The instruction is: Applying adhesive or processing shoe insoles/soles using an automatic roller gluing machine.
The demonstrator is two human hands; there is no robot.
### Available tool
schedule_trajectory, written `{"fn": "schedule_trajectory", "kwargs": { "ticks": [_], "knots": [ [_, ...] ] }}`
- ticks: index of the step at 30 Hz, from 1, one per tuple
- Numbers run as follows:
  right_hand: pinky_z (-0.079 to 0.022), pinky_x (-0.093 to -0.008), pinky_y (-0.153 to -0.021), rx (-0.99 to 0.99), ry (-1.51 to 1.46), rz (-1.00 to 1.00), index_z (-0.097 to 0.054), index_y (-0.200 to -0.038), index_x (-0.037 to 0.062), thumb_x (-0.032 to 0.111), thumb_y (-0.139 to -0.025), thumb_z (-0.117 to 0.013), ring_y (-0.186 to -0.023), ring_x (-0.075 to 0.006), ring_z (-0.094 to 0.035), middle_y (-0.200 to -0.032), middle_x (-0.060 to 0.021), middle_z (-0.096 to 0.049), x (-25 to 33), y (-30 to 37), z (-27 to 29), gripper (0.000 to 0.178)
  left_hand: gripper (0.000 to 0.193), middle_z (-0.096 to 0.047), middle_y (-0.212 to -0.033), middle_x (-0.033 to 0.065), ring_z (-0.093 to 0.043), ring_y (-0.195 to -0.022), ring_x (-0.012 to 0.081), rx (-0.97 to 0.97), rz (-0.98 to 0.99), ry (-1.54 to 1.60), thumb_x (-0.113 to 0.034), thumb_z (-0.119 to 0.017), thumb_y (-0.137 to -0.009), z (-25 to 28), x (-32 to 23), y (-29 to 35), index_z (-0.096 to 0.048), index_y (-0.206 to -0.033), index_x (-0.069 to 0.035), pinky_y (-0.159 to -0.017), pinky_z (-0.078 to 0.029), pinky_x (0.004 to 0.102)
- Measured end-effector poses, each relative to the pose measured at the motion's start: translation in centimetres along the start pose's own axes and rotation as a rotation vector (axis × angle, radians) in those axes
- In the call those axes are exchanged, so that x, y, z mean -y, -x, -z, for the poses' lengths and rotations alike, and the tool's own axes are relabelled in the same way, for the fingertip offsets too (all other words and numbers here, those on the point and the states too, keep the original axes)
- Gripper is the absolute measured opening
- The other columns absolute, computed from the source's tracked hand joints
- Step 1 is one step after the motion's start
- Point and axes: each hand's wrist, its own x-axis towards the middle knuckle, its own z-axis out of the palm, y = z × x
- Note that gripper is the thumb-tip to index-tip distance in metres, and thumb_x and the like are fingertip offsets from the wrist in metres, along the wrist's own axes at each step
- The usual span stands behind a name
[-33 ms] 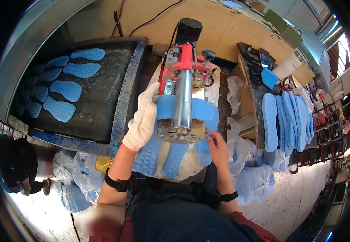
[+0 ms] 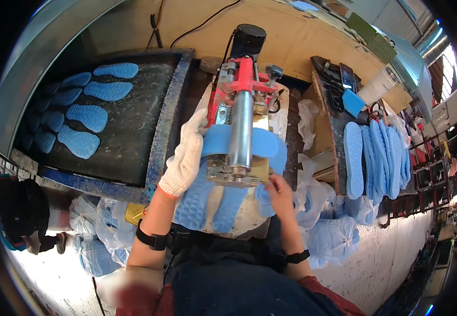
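Observation:
A red machine with a polished metal cylinder stands before me. Across it, under the cylinder, lies a smooth blue sole. My left hand, in a white knitted glove, holds its fingers stretched out and together against the sole's left end; its thumb is not clearly visible. My bare right hand has its fingers curled together beside the machine's lower right corner; what they hold, if anything, is hidden. Below the machine head, textured blue soles lie on the worn pale worktop.
At left, a dark blue-edged bed carries several blue soles in rows. On the right, a side table holds a stack of blue soles, a phone and a white bottle. Clear bags of blue pieces rest below.
The blue sole has shifted slightly left under the cylinder. My right hand has moved a little to the left, while my left hand stays against the sole's end.

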Motion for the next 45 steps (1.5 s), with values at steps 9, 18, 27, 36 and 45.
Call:
{"fn": "schedule_trajectory", "kwargs": {
  "ticks": [9,18,27,36,45],
  "knots": [
    [-0.05,-0.03,-0.068,0.419,-0.188,-0.201,-0.059,-0.106,0.0009,0.008,-0.091,-0.056,-0.079,-0.0148,-0.064,-0.086,-0.0045,-0.064,2.9,-0.9,-10.6,0.017,0.069,-0.048,-0.13,0.0107,-0.043,-0.121,0.0185,0.171,0.401,0.194,-0.055,-0.025,-0.098,3.2,-0.4,2.8,-0.036,-0.139,0.0,-0.107,-0.029,0.0314],
    [-0.051,-0.0255,-0.053,0.246,-0.346,-0.212,-0.058,-0.11,0.001,0.009,-0.089,-0.059,-0.077,-0.0139,-0.063,-0.093,-0.0056,-0.062,2.3,-0.3,-11.1,0.023,0.051,-0.06,-0.116,0.0125,-0.06,-0.103,0.0222,-0.454,0.88,0.906,-0.042,-0.046,-0.096,2.4,-4.1,6.7,-0.051,-0.126,-0.002,-0.091,-0.049,0.0365],
    [-0.049,-0.0247,-0.068,-0.094,-0.665,-0.245,-0.054,-0.109,0.0047,0.02,-0.091,-0.051,-0.082,-0.0127,-0.06,-0.095,-0.0054,-0.061,0.9,-2.0,-2.1,0.024,0.043,-0.057,-0.116,0.0066,-0.054,-0.109,0.0246,-0.633,0.326,1.155,-0.043,-0.042,-0.097,11.1,2.1,3.3,-0.052,-0.12,-0.008,-0.095,-0.044,0.0406],
    [-0.047,-0.0293,-0.079,-0.207,-0.667,-0.269,-0.05,-0.116,0.0018,0.012,-0.084,-0.063,-0.089,-0.0153,-0.058,-0.102,-0.0073,-0.06,-3.7,-2.3,0.1,0.037,0.06,-0.046,-0.134,0.0197,-0.047,-0.122,0.0301,-0.822,0.608,-0.221,-0.045,-0.042,-0.095,14.0,3.9,4.9,-0.037,-0.136,-0.002,-0.102,-0.036,0.038],
    [-0.044,-0.0292,-0.086,-0.215,-0.698,-0.228,-0.046,-0.129,0.003,0.006,-0.085,-0.059,-0.098,-0.0158,-0.054,-0.113,-0.0072,-0.056,-2.5,-2.4,-0.4,0.046,0.044,-0.055,-0.119,0.0165,-0.057,-0.106,0.0233,-0.561,0.174,-0.064,-0.02,-0.041,-0.098,5.6,-3.8,7.2,-0.037,-0.136,0.003,-0.092,-0.046,0.0351]
  ]
}}
